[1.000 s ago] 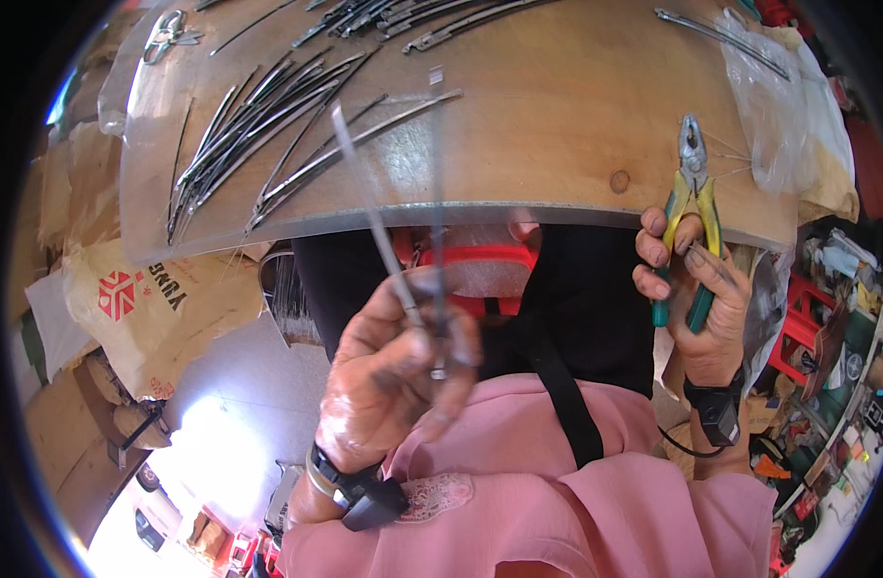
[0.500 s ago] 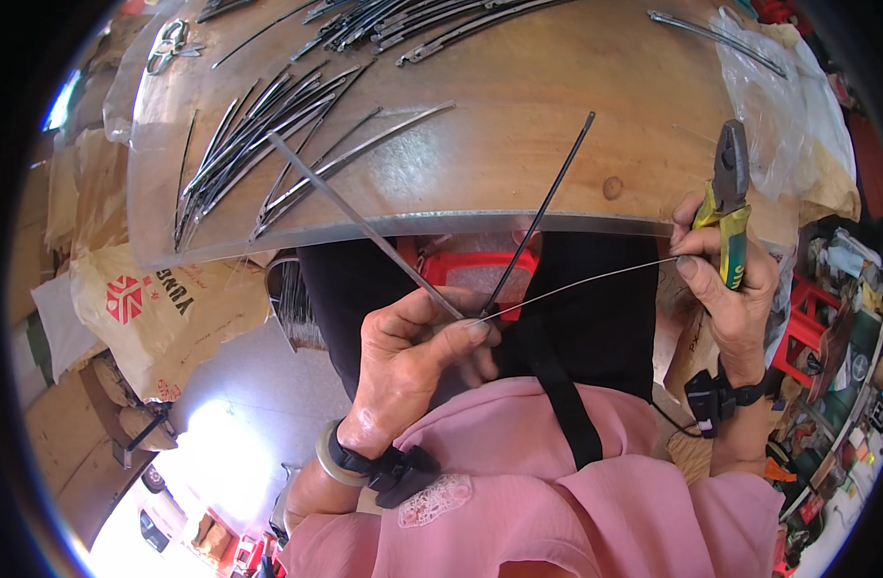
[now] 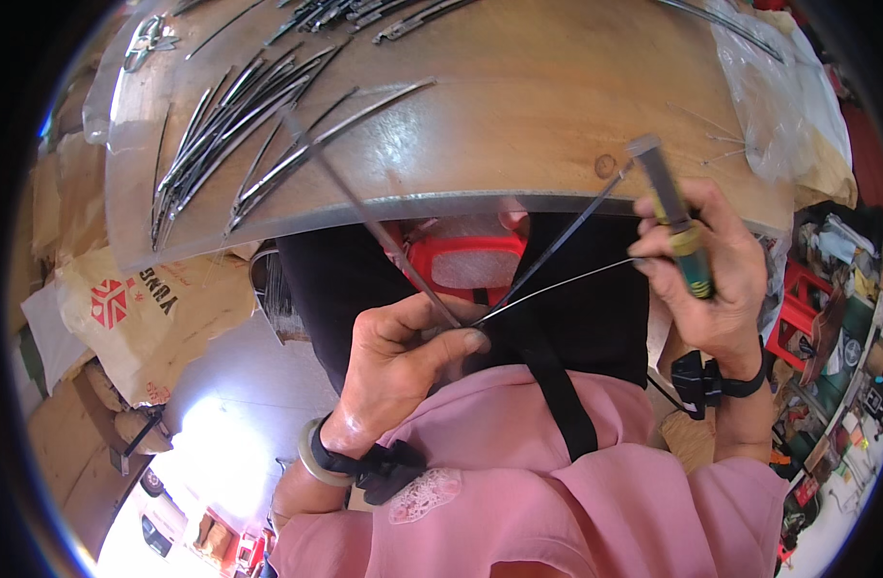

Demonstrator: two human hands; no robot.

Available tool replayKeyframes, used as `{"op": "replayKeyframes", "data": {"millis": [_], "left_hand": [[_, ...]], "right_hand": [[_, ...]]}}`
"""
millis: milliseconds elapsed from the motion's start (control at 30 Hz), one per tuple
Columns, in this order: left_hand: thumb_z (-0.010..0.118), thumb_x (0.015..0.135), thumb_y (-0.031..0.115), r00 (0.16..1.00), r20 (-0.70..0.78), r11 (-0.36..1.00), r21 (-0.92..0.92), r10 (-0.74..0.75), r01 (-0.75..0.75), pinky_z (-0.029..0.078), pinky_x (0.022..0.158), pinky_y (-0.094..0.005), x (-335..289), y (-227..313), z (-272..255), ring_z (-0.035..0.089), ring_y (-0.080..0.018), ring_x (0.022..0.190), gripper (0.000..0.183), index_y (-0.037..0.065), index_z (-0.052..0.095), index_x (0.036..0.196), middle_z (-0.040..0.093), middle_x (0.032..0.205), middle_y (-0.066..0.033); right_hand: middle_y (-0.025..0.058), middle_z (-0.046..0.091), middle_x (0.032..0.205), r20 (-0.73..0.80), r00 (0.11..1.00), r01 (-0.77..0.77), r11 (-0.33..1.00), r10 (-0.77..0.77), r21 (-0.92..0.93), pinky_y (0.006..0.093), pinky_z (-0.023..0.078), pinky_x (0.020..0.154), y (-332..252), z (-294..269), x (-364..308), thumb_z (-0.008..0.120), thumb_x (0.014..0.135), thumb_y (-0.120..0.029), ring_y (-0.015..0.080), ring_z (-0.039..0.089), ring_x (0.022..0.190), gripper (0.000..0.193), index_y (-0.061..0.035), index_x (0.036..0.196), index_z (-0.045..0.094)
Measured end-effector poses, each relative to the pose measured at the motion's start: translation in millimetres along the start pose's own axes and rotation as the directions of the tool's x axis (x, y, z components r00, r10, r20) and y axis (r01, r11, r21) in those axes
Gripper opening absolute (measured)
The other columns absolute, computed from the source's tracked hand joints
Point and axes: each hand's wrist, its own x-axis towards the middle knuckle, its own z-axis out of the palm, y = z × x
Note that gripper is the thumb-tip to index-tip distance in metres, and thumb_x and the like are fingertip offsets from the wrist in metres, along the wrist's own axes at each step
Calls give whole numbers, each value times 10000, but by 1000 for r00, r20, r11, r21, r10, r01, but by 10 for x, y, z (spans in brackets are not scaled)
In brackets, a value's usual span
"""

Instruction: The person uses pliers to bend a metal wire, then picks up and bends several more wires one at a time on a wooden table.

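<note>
My left hand (image 3: pixel 398 356) pinches the joint of a V of two slim strips between thumb and fingers. One dark metal strip (image 3: pixel 364 214) slants up left over the table edge; a black strip (image 3: pixel 563 241) slants up right, its far end close to the jaws of the pliers. From the pinch a thin wire (image 3: pixel 566 280) runs right to the fingertips of my right hand (image 3: pixel 721 270). That hand is closed round combination pliers (image 3: pixel 692 258) with yellow-green handles, blurred by motion, jaws pointing up and left. Whether the jaws are closed cannot be told.
On the wooden table (image 3: pixel 518 116) lie a pile of dark strips (image 3: pixel 239 125), another bundle (image 3: pixel 345 12) farther back, scissors (image 3: pixel 148 40) and a clear plastic bag (image 3: pixel 759 106). A red stool (image 3: pixel 465 260) sits below the table edge; a paper sack (image 3: pixel 152 318) hangs left.
My right hand has drawn left and tipped the pliers' jaws leftward, toward the black strip. The strip leans further right, and the wire span between the hands is shorter. The view has shifted slightly.
</note>
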Motion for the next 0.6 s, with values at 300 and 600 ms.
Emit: {"op": "replayKeyframes", "data": {"millis": [300,600], "left_hand": [[677,835,-63,983,116,990,-6,-142,144,568,639,-287,28,-56,-28,667,-176,667,136,-93,647,964,678,803,-135],[649,863,-49,980,114,985,-31,-165,169,533,669,-239,-25,-29,-21,629,-111,719,91,-79,653,949,676,882,-104]], "right_hand": [[160,596,1049,185,953,269,952,-241,-146,450,417,826,-93,213,258,719,561,-7,338,556,863,261,29,784,589],[143,587,1041,283,930,267,961,-235,-80,433,426,846,-100,328,248,733,570,-29,350,533,910,261,27,796,613]]}}
